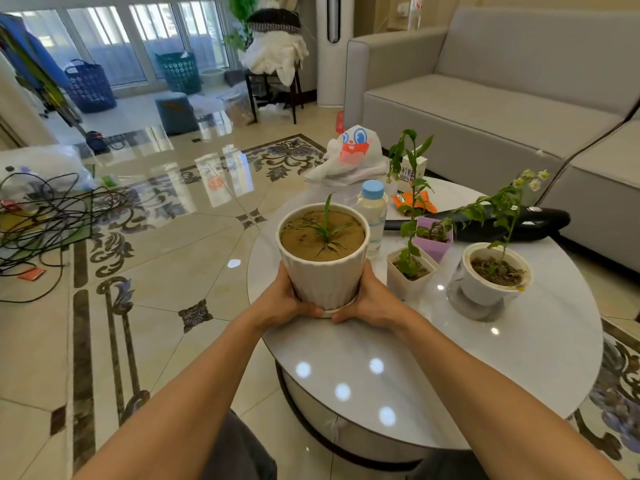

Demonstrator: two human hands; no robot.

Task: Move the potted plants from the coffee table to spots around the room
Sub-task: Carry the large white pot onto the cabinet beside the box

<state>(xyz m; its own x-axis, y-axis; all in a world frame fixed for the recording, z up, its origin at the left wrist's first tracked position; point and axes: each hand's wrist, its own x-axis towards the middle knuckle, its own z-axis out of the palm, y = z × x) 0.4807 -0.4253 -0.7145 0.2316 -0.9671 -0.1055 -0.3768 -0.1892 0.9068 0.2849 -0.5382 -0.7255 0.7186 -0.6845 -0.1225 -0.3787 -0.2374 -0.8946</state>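
Ribbed white ceramic pot (323,271) was at the round white coffee table's (381,358) near-left edge, left hand (284,299) and right hand (372,301) clamped round its base; any tilt risked spilling soil.

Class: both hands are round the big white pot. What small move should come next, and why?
Probably lift the white pot straight up, kept level. The left hand and right hand grip its base from both sides, soil fills it nearly to the rim, and a bottle stands close behind it.
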